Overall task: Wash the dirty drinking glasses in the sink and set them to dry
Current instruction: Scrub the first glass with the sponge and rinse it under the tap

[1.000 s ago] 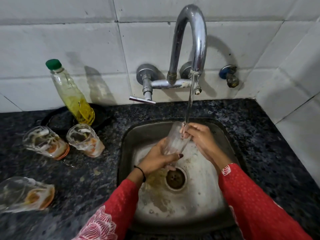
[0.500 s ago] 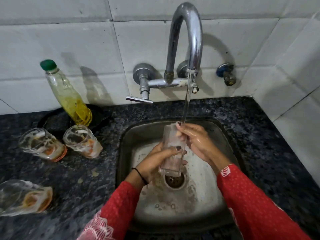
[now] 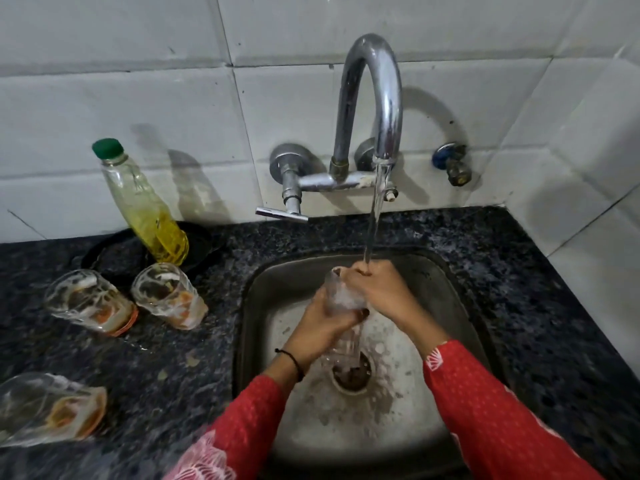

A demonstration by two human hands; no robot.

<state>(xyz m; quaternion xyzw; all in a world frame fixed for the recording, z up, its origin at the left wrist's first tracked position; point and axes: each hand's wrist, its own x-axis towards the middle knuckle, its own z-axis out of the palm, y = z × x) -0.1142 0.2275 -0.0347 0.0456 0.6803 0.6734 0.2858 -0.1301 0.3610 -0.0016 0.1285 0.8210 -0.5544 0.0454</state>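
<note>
A clear drinking glass [image 3: 341, 296] stands nearly upright over the steel sink [image 3: 446, 282], under the running tap [image 3: 372, 109]. My left hand [image 3: 320, 327] grips its body from the left. My right hand [image 3: 375, 289] covers its rim and upper side, with the water stream landing on the knuckles. The glass's lower part shows above the drain [image 3: 351, 374]. Three dirty glasses with orange residue lie on the dark counter at the left: one [image 3: 91, 301], a second [image 3: 169, 296] and a third [image 3: 48, 408] near the front edge.
A bottle of yellow liquid with a green cap [image 3: 145, 206] leans in a black dish [image 3: 114, 252] behind the glasses. A small valve [image 3: 452, 164] sticks out of the white tiled wall. Speckled granite counter [image 3: 540, 306] runs right of the sink to the corner wall.
The glass has gone from tilted to nearly upright and shifted under the stream. My right hand has moved from the rim's edge to over the top of it. The view has shifted slightly.
</note>
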